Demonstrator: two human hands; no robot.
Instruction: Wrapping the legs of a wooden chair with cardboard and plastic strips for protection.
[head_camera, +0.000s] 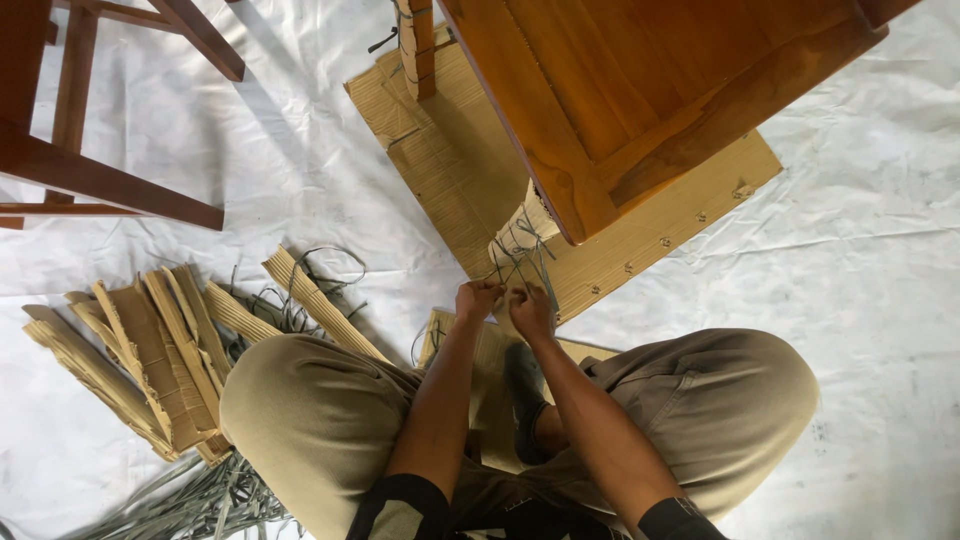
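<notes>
I sit cross-legged on a white sheet, looking down at my knees. My left hand (477, 299) and my right hand (530, 310) are close together in front of me, both pinching thin grey plastic straps (522, 262). The straps run up to the cardboard-wrapped leg (520, 232) of an orange-brown wooden table (640, 90) lying just beyond my hands. A flat sheet of corrugated cardboard (450, 160) lies under the table.
A pile of torn cardboard strips (150, 350) lies left of my left knee, with loose grey straps (190, 500) below it. A dark wooden chair frame (100, 180) stands at the upper left. The white floor sheet (880, 250) stretches to the right.
</notes>
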